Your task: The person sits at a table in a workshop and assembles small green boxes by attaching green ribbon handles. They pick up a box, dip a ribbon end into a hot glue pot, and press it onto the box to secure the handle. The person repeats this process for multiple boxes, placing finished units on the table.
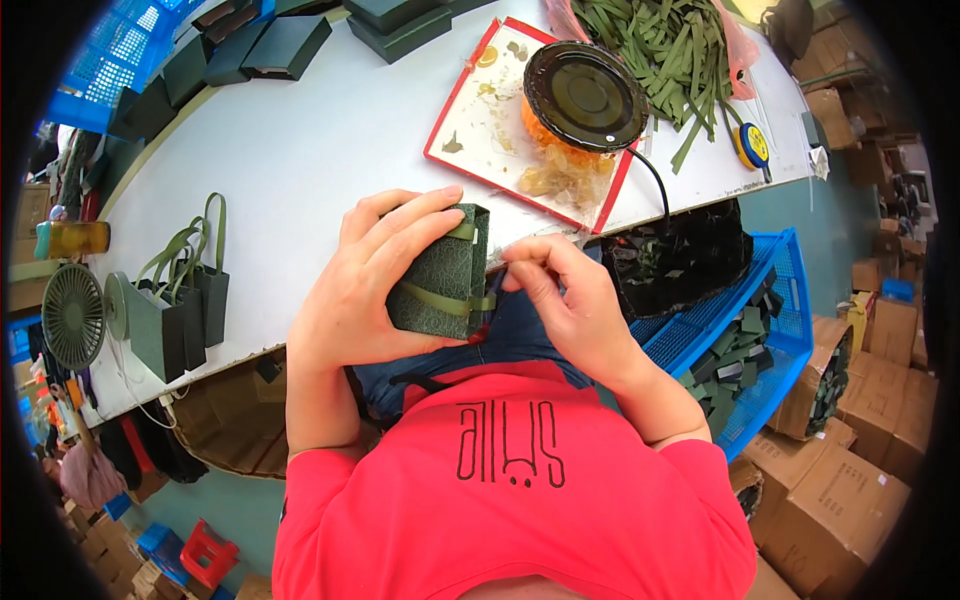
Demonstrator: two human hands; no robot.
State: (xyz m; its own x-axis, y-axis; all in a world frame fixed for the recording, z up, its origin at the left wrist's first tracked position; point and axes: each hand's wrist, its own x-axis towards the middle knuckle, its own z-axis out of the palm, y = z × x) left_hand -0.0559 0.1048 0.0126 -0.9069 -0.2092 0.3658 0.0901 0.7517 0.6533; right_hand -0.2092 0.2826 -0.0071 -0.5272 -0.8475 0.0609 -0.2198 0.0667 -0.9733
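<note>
My left hand [375, 265] is wrapped round a small dark green box [435, 287] with a crackled pattern, holding it at the table's front edge above my lap. An olive green ribbon [432, 297] runs across the box's face, and a second piece of ribbon lies near its upper end. Just right of the box is my right hand [568, 295], its thumb and forefinger pinched together. Whatever those fingertips may hold is too small to make out. They are apart from the box's side.
On the white table [330, 130], a red-edged board [470, 130] carries a round black pot [587, 95] with amber residue and a cord. Green ribbons [650, 45], a tape measure [752, 146], finished-looking boxes with handles [165, 325] and a fan [73, 315] surround it. A blue crate [790, 330] stands right.
</note>
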